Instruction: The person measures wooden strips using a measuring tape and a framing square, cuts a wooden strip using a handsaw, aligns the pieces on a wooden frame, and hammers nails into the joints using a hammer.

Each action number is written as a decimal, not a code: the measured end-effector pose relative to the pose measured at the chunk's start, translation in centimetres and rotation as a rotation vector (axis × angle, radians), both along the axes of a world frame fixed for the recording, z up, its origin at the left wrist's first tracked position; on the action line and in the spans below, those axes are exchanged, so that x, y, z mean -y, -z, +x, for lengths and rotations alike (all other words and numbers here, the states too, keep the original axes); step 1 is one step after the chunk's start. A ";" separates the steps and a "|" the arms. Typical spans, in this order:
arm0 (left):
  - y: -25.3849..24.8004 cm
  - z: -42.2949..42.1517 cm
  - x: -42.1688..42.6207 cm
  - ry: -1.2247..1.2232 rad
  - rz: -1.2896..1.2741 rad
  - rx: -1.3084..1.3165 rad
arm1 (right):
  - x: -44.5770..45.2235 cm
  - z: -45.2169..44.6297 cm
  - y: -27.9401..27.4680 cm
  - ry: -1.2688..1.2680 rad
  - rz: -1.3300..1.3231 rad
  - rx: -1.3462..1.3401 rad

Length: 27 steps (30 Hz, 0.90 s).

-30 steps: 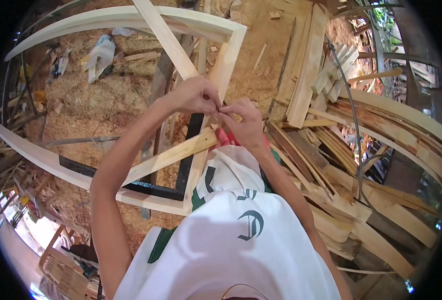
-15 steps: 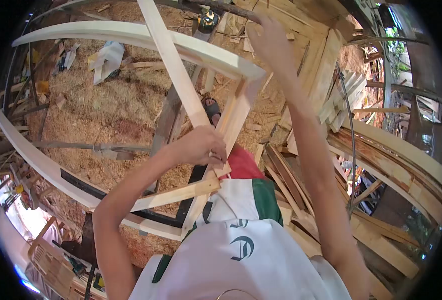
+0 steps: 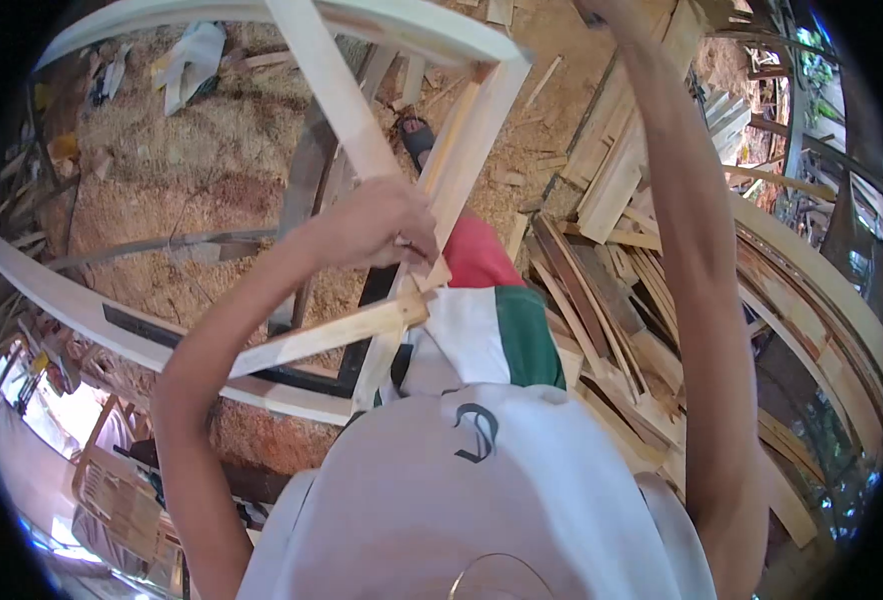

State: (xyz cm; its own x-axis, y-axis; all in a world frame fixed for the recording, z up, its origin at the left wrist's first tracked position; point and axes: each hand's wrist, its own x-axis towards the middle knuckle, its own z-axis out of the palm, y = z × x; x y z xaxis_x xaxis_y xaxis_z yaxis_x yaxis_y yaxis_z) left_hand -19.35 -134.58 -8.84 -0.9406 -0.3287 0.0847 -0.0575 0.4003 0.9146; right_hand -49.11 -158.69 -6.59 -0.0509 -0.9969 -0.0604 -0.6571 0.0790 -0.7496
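My left hand (image 3: 377, 222) is closed around a long pale wooden strip (image 3: 337, 90), low down near its end. The strip lies across a large curved wooden frame (image 3: 482, 130). Just below my fingers, a shorter wooden strip (image 3: 327, 335) meets it at an angle, and its far end passes behind my left forearm. My right arm reaches far up and to the right. Only part of my right hand (image 3: 612, 10) shows at the top edge, with its fingers cut off and a small dark shape beside them.
Sawdust (image 3: 192, 170) covers the ground inside the frame. Wood offcuts (image 3: 602, 300) pile up at the right, beside long curved boards (image 3: 812, 310). A crumpled white bag (image 3: 192, 65) lies at the upper left. One sandalled foot (image 3: 417, 140) stands beside the frame. A wooden chair (image 3: 117, 480) is at the lower left.
My right hand has moved up and right, away from the dark bar near the frame's corner, to the view's edge. My left hand keeps its hold on the strip. The whole view has shifted.
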 end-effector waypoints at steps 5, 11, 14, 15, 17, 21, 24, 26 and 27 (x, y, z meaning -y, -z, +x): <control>0.0 -0.3 -0.2 -0.005 -0.076 -0.044 | -18.0 -4.0 -10.1 0.151 0.267 0.235; 0.2 -0.4 -1.3 -0.067 -0.092 -0.005 | -34.7 0.6 -13.2 0.286 0.190 0.459; 0.2 -0.2 -1.5 -0.085 -0.062 0.037 | -40.1 2.6 -13.7 0.288 0.243 0.495; 0.1 -0.2 -1.4 -0.076 -0.033 0.047 | -41.6 2.7 -13.6 0.272 0.282 0.458; 0.2 -0.3 -1.2 -0.049 -0.043 0.045 | -44.0 3.4 -13.7 0.277 0.265 0.435; -0.2 -0.1 -1.2 -0.021 -0.076 0.057 | -47.4 4.3 -14.8 0.189 0.318 0.113; 0.3 -0.1 -1.1 -0.018 -0.140 0.037 | -49.4 5.2 -14.4 -0.002 0.102 -0.124; 0.4 -0.1 -1.2 -0.023 -0.123 0.016 | -50.4 5.7 -15.0 -0.013 0.237 -0.132; 0.4 -0.1 -1.3 -0.033 -0.108 -0.006 | -50.8 6.2 -14.7 -0.045 0.244 -0.148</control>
